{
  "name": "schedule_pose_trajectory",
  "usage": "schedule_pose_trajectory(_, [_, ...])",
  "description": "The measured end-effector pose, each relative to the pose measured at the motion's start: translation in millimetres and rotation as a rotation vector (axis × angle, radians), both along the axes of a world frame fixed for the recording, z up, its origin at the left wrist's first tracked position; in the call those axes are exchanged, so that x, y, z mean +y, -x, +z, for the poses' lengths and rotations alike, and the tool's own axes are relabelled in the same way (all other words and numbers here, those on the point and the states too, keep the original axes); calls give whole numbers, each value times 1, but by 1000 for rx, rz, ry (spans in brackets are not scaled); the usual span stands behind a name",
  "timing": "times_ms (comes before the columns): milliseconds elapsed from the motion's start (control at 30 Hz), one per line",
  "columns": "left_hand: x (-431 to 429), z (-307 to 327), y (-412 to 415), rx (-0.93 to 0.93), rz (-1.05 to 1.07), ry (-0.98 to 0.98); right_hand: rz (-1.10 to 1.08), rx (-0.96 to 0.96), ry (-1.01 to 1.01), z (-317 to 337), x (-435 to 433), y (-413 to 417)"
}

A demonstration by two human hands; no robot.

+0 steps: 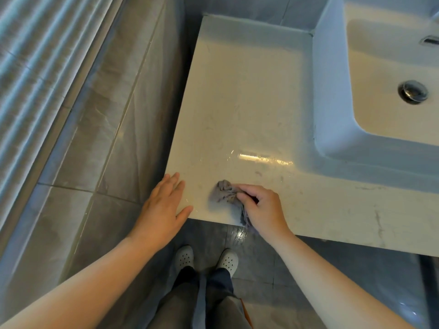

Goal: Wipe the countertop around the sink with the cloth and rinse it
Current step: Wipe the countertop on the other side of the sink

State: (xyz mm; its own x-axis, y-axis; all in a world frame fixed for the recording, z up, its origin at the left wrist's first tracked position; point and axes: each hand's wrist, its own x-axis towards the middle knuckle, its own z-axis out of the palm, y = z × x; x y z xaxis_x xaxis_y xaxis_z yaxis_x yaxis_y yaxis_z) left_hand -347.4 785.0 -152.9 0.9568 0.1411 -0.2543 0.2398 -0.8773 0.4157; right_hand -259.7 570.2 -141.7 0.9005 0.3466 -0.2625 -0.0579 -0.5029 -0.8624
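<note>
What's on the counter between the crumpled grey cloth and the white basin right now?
Nothing solid. In the head view, only bare cream marble-look countertop lies between the crumpled grey cloth and the white rectangular basin, with a shiny wet streak and faint smudges.

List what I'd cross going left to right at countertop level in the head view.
Tiled wall → left hand at the counter's corner → cloth → right hand gripping it → bare countertop → sink → drain.
</note>
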Motion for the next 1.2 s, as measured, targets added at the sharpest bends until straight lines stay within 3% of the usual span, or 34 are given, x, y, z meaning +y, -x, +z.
schedule_pose_trajectory(167, [-4, 2, -1, 20, 5, -12, -122, 259, -121, 30, -27, -41])
schedule_pose_trajectory(300, [-9, 6, -9, 33, 23, -56, -276, -160, 412, 25, -42, -74])
schedule_pose_trajectory(333, [-10, 8, -12, 16, 21, -60, -341, -225, 439, 25, -42, -75])
schedule_pose_trajectory(433, [-14, 13, -19, -33, -25, -61, -324, -224, 386, 22, -31, -59])
schedule_pose_trajectory(567, [-22, 16, -24, -21, -70, -58, -185, -227, 593, 9, -24, -33])
schedule_pose_trajectory(800, [-30, 22, -24, -16, -105, -53, -201, -120, 530, 18, -48, -34])
schedule_pose_trajectory(933, [-31, 21, -27, -20, -124, -62, -279, -22, 295, 19, -73, -51])
schedule_pose_trajectory(1033, [-31, 22, -28, -6, -136, -78, -323, -292, 445, 19, -81, -52])
schedule_pose_trajectory(1100, [-31, 22, -29, -9, -139, -84, -208, -518, 456, 16, -72, -44])
schedule_pose_trajectory(1200, [-32, 21, -28, -10, -141, -92, -9, -602, 512, -4, -58, -30])
